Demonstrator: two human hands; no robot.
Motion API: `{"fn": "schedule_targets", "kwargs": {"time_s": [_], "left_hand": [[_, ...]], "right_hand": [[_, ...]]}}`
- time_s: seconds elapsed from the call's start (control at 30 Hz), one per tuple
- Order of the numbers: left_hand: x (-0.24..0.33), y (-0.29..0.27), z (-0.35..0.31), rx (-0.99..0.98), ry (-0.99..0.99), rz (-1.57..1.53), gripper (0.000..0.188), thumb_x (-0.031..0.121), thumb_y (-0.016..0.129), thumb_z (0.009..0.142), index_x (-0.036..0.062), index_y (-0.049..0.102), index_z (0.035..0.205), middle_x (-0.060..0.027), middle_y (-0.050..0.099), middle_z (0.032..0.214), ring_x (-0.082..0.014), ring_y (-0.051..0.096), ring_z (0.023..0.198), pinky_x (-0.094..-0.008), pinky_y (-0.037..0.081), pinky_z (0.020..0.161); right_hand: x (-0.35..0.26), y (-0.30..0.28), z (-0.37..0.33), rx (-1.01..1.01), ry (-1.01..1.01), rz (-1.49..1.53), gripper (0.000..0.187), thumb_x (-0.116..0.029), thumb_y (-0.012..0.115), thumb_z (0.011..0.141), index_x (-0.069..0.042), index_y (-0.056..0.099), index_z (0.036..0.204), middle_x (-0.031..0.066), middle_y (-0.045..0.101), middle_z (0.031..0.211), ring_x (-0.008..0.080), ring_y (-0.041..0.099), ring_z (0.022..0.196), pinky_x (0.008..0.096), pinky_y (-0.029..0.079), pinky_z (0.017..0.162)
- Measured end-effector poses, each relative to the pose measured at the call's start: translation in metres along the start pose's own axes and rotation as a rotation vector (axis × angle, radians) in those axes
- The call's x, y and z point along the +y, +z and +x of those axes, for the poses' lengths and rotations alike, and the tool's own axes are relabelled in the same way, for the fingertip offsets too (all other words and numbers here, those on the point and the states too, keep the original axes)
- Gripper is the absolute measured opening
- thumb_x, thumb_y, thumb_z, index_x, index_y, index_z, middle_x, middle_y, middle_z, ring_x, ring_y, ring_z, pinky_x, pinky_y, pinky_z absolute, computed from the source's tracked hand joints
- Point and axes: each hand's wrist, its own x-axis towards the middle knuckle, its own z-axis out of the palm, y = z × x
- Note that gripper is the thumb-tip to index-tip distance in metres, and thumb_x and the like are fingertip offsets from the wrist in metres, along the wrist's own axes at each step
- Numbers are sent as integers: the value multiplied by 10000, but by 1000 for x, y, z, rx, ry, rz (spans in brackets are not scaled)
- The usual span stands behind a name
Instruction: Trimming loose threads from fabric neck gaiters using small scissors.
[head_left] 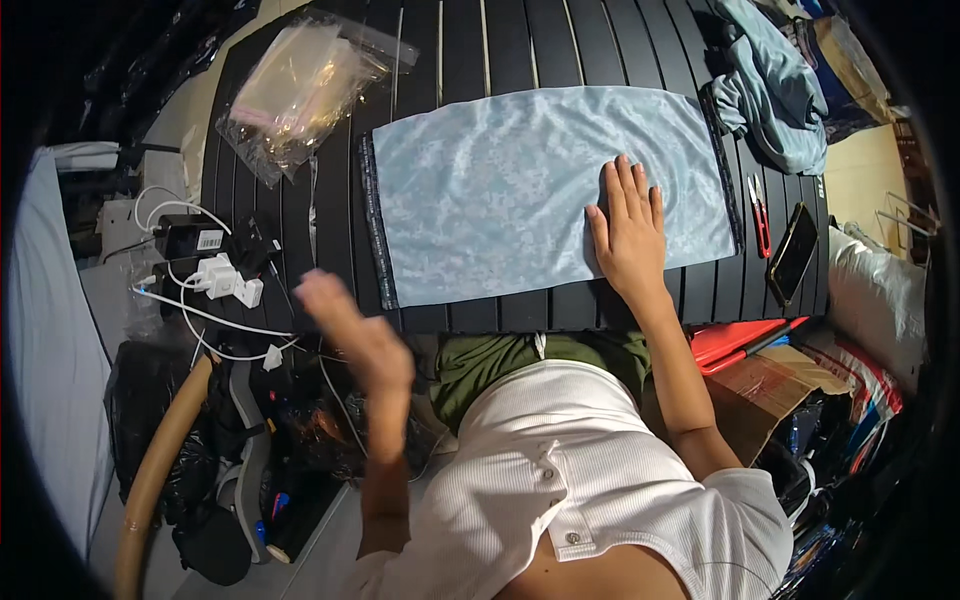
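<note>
A light blue patterned cloth [480, 200] with dark trim bands at both short ends lies spread over the black slatted table [480, 318]. My right hand [632, 230] rests flat on the right half of this cloth, palm down, its fingers stretched out and nothing held. Off the cloth's lower left corner, my left hand [358, 335] is raised near the table's front edge. Motion smears its fingers, so their pose is unclear, and I make out nothing in it.
Clear plastic bags [300, 90] lie at the far left of the table, chargers with white cables [215, 275] at the near left. To the right are red-handled thread snips [760, 220], a phone [793, 255] and a crumpled blue garment [775, 95]. A cardboard box [770, 390] stands below.
</note>
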Motion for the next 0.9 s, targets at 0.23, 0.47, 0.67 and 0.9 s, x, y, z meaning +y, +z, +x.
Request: {"fn": "schedule_targets", "kwargs": {"time_s": [0.23, 0.47, 0.67, 0.9], "left_hand": [[35, 27, -15, -773, 39, 297, 619, 357, 448, 884, 14, 267, 1366, -211, 241, 1416, -353, 198, 1327, -537, 98, 1056], [36, 14, -11, -372, 191, 119, 566, 351, 360, 925, 35, 247, 1381, -190, 171, 1450, -391, 81, 1347, -543, 62, 1055], [-11, 27, -22, -466, -245, 833, 601, 353, 397, 914, 45, 215, 1397, -202, 112, 1459, -385, 33, 1350, -608, -8, 1019], [20, 13, -9, -521, 133, 343, 593, 335, 409, 897, 21, 255, 1376, -200, 136, 1454, -405, 99, 1336, -551, 61, 1050]], "right_hand": [[2, 1, 0, -21, 31, -7, 510, -295, 419, 913, -58, 320, 1353, 117, 301, 1414, 275, 233, 1327, 424, 143, 1077], [-3, 3, -2, -8, 26, -34, 509, -297, 419, 913, -59, 323, 1352, 115, 294, 1418, 273, 232, 1328, 419, 142, 1077], [-3, 3, -4, -17, 28, -25, 501, -294, 407, 920, -61, 320, 1355, 110, 290, 1421, 270, 232, 1328, 415, 140, 1078], [-4, 0, -2, -5, 21, -26, 499, -303, 395, 924, -61, 321, 1354, 115, 294, 1419, 271, 231, 1328, 410, 131, 1080]]}}
